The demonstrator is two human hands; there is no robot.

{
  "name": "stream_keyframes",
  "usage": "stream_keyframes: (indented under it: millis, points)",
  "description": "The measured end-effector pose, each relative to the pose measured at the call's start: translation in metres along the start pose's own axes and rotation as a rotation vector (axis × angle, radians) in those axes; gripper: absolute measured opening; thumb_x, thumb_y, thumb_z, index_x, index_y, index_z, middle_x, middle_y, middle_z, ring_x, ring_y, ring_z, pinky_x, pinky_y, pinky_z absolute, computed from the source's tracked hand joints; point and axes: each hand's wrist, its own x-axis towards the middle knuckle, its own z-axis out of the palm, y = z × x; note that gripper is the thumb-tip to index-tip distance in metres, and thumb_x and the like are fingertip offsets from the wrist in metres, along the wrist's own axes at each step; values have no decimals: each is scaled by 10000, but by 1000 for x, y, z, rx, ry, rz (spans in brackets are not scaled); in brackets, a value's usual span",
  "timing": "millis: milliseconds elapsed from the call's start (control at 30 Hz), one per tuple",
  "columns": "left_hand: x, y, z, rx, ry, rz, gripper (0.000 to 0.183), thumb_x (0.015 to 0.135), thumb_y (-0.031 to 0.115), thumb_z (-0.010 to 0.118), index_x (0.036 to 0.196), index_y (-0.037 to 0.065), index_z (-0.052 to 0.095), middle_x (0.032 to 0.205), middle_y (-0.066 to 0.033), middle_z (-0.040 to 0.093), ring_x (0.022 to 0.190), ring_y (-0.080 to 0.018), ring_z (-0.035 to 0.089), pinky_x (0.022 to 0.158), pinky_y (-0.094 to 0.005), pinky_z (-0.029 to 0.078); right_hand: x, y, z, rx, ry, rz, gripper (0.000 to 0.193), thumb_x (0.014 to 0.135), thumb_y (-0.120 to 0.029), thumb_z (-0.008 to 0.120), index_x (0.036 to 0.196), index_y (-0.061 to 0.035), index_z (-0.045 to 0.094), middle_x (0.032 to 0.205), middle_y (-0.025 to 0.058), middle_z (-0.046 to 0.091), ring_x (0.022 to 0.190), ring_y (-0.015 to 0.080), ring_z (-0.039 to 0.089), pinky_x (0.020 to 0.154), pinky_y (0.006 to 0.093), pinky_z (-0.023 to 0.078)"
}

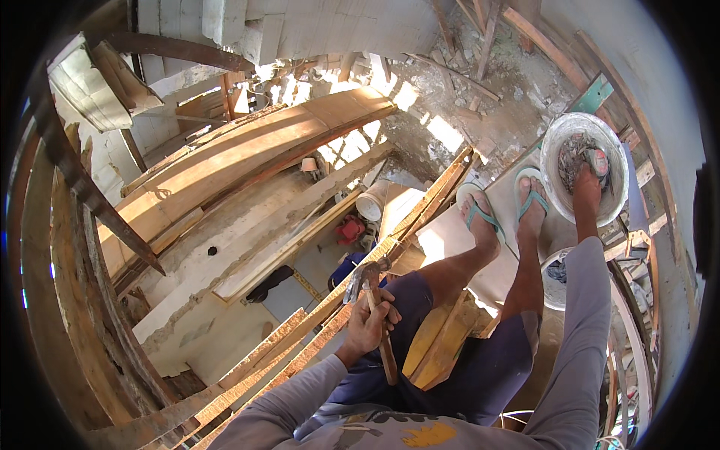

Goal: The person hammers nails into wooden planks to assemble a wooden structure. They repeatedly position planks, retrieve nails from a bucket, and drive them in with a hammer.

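My left hand (369, 321) is wrapped round the wooden handle of a claw hammer (365, 276). Its metal head points up, close to a long sawn beam (315, 319). On the right, my right hand (586, 180) reaches down into a round white bucket (553, 161). Small dark bits (574, 154), perhaps nails, lie in that bucket. Against the hand is a round red and silver thing (598, 161), possibly a can. My right fingertips are hidden among the contents, so I cannot make out whether they grip anything.
My feet, in green-strapped flip-flops (480, 210), rest on a pale board (442, 240). Left of the beams is a drop to a lower room with a white pail (371, 202) and a red object (349, 229). A wide wooden plank (285, 135) spans the far left; rubble (502, 97) lies ahead.
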Motion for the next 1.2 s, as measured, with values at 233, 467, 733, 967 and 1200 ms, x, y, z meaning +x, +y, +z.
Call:
stream_keyframes:
  millis: [233, 467, 733, 967, 1200]
  points:
    - [6, 7, -3, 90, -61, 31, 189, 1054, 135, 467, 1174, 47, 585, 872, -53, 685, 729, -111, 638, 642, -261, 535, -18, -4, -73, 578, 56, 352, 199, 966, -142, 657, 1138, -47, 693, 1000, 148, 754, 902, 286, 735, 815, 415, 557]
    - [7, 9, 9, -22, -268, 213, 265, 1063, 105, 436, 1237, 0, 607, 1275, -139, 662, 1108, -205, 667, 1009, -384, 551, -123, -73, -200, 1615, 38, 577, 142, 982, -46, 672, 1113, 8, 671, 984, 55, 693, 895, 122, 661, 801, 249, 533]
    - [-62, 86, 118, -199, -590, 365, 348, 1061, 88, 434, 1355, -8, 594, 1303, -87, 650, 1181, -159, 621, 1043, -335, 498, -266, -180, -348, 1922, -17, 705, 144, 1019, -67, 656, 1124, 28, 635, 1073, 116, 679, 933, 163, 675, 859, 303, 595]
    - [-140, 115, 123, -58, -712, 451, 384, 1010, 97, 501, 1372, 10, 597, 1272, -75, 654, 1175, -150, 592, 1054, -361, 446, -329, -210, -435, 1945, 47, 588, 123, 1047, -35, 603, 1153, 26, 616, 1113, 115, 684, 946, 153, 666, 841, 282, 567]
    - [-261, 192, 83, 206, -590, 1186, 426, 947, 200, 631, 1326, 13, 585, 1322, -238, 617, 1155, -429, 634, 1002, -478, 509, -375, -226, -549, 1322, 427, 77, 232, 1081, -170, 570, 1247, -8, 577, 1061, 105, 667, 930, 145, 652, 792, 266, 519]
